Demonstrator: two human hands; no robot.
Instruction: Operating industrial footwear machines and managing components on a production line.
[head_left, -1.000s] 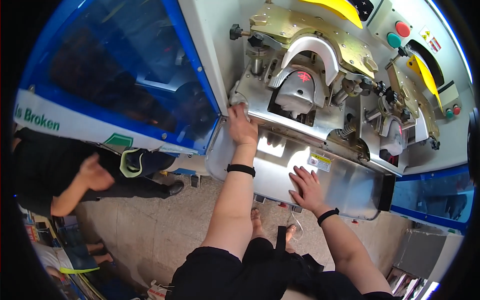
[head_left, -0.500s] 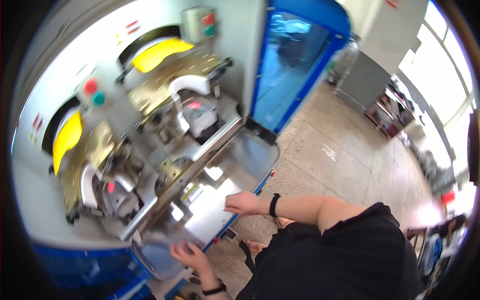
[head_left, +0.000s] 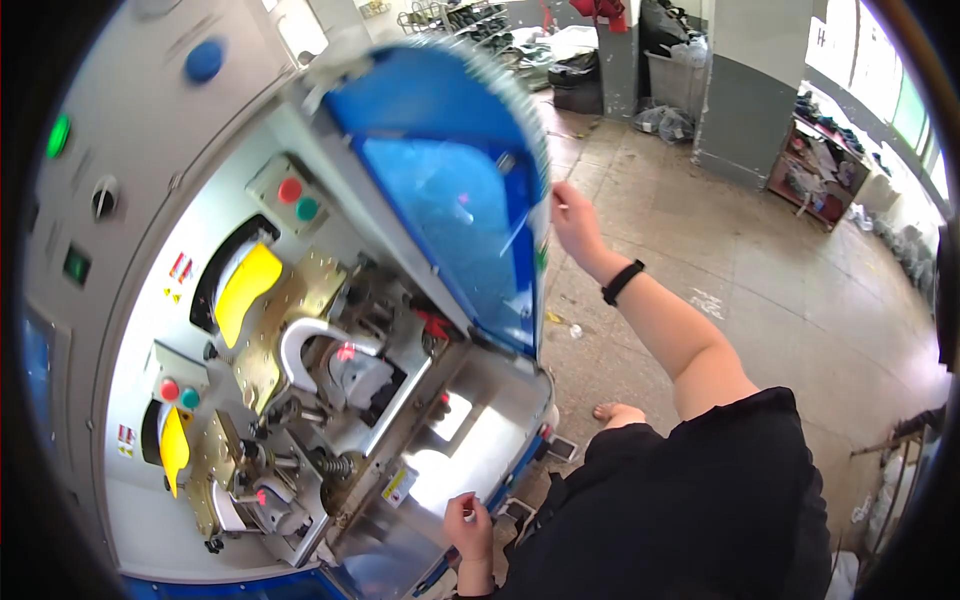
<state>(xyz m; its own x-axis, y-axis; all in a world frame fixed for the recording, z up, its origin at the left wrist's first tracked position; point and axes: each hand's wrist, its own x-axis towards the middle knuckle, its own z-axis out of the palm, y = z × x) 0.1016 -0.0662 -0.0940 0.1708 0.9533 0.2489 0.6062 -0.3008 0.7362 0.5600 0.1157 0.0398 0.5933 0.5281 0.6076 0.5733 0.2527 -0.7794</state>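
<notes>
A hinged blue door (head_left: 437,120) with a clear window stands out from the right side of a grey machine. My right hand (head_left: 577,222) is at its outer edge, the arm stretched out and the fingers bent against that edge. Low in front, by a shiny metal tray (head_left: 390,560), my left hand (head_left: 468,528) is raised with its fingers curled in. A small pale spot shows at the left fingers, too small to name. Inside the machine are two stations, each with a white curved piece (head_left: 297,350), a grey block (head_left: 360,378) and a yellow guard (head_left: 248,290).
Red and green buttons (head_left: 298,200) sit on boxes inside the machine. More knobs are on its grey outer panel (head_left: 130,150). Beyond the tiled floor (head_left: 660,250) stand a pillar (head_left: 755,110) and a low shelf (head_left: 818,175). A metal rack (head_left: 900,470) is at the right.
My right hand has moved from above the tray up and away to the door's edge. My left hand has curled. The view has shifted, showing the outer panel, and the door now appears nearer the machine opening.
</notes>
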